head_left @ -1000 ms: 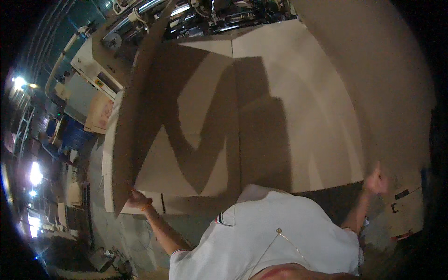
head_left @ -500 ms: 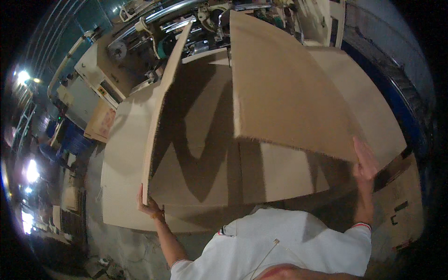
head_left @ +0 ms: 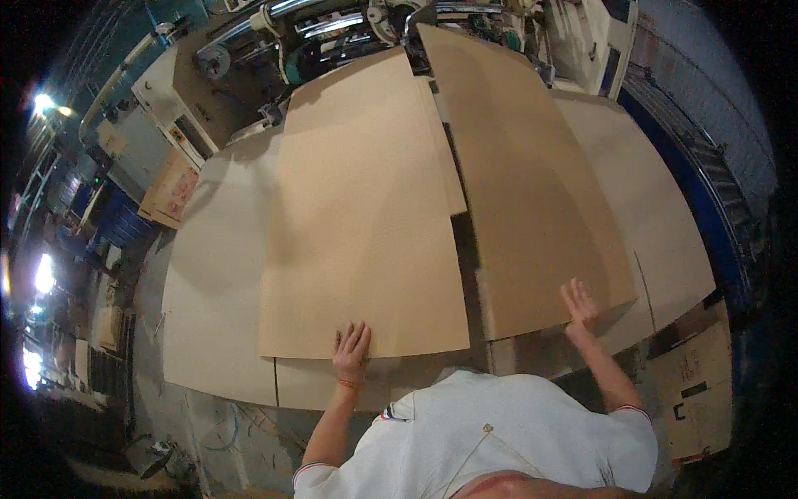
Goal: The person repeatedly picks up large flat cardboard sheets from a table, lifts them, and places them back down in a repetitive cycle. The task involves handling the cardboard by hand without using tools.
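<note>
Two long brown flaps of a large cardboard sheet lie folded inward, side by side, with a narrow dark gap between them. On the near edge of the left flap point(head_left: 366, 216), my left hand point(head_left: 352, 353) rests with its fingers stretched out over the board. My right hand point(head_left: 581, 308) is on the right flap point(head_left: 532, 191) close to its near edge, fingers extended, slightly blurred. Neither hand grips anything. The right flap seems a little raised along its inner edge. Under both flaps the wider, paler cardboard point(head_left: 218, 274) spreads out to the left and right.
A machine with rollers point(head_left: 332, 41) stands at the far side, right behind the sheets. A blue rail point(head_left: 682, 183) runs along the right. At the lower right is a flat printed cardboard piece point(head_left: 694, 387); a cardboard box point(head_left: 172, 190) sits at the left.
Both flaps, standing up before, have folded down inward over the paler board. My left hand has moved right and from the flap's edge onto its face; my right hand has moved left.
</note>
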### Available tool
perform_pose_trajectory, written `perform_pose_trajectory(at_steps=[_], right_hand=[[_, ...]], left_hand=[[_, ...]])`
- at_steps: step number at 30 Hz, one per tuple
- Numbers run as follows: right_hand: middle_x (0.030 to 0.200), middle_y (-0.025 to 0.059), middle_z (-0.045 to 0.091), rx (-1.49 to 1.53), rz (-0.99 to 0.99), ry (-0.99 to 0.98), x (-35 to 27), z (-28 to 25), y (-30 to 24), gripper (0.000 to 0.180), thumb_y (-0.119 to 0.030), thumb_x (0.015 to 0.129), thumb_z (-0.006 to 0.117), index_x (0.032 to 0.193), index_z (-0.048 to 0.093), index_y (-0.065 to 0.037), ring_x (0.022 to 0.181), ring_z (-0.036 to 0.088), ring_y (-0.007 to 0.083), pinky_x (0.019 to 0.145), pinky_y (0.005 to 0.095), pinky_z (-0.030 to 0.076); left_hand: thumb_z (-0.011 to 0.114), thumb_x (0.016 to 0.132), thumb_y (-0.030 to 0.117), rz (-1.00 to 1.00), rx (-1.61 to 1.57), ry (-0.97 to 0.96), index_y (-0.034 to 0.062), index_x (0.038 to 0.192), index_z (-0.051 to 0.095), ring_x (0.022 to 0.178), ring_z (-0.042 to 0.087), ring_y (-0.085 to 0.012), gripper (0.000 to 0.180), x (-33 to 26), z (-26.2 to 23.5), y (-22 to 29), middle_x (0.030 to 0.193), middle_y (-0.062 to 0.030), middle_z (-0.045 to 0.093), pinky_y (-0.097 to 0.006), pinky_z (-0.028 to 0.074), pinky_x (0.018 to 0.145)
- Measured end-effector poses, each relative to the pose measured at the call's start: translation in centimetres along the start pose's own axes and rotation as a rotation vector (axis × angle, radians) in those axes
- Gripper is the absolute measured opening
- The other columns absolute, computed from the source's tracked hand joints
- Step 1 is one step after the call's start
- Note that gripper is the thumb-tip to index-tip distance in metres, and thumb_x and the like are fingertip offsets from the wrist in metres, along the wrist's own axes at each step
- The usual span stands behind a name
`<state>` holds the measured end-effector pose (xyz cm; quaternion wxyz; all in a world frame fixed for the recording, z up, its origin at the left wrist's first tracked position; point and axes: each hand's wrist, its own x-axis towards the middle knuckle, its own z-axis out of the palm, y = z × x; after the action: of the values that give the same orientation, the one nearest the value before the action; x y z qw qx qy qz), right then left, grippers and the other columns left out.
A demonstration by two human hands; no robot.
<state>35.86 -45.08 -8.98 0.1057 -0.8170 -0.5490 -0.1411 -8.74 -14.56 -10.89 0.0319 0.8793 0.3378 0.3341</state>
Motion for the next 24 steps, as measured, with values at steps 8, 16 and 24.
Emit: perform_pose_trajectory(at_steps=[8, 16, 24], right_hand=[[0.142, 0.0213, 0.042, -0.035, -0.097, -0.148, -1.4, 4.0, -3.0, 0.075, -0.006, 0.066, 0.069, 0.137, 0.047, -0.017, 0.127, 0.044, 0.0419, 0.102, 0.0493, 0.037], [0.14, 0.0127, 0.047, 0.053, -0.185, -0.151, -0.1, 1.9, -4.6, 0.065, -0.009, 0.068, 0.07, 0.131, 0.054, -0.017, 0.128, 0.045, 0.0369, 0.104, 0.0513, 0.035], [0.126, 0.0096, 0.06, 0.162, -0.368, 0.03, 4.9, 1.0, -2.2, 0.036, -0.012, 0.078, 0.063, 0.113, 0.065, -0.011, 0.119, 0.054, 0.0312, 0.101, 0.0503, 0.04]], left_hand=[[0.063, 0.085, 0.014, 0.074, 0.055, -0.181, 0.0158, 0.112, 0.067, 0.119, 0.056, -0.0259, 0.027, -2.4, 1.1, -2.0, 0.125, -0.0042, 0.061, -0.051, 0.036, 0.104], [0.064, 0.082, 0.016, 0.113, 0.133, -0.068, 0.0196, 0.115, 0.065, 0.117, 0.057, -0.0216, 0.033, -1.3, 0.1, -3.8, 0.122, 0.0, 0.062, -0.05, 0.036, 0.105], [0.061, 0.083, 0.013, 0.171, 0.197, -0.069, 0.0193, 0.115, 0.066, 0.116, 0.057, -0.0223, 0.033, 4.0, -1.8, -5.2, 0.123, -0.0007, 0.062, -0.046, 0.041, 0.102]])
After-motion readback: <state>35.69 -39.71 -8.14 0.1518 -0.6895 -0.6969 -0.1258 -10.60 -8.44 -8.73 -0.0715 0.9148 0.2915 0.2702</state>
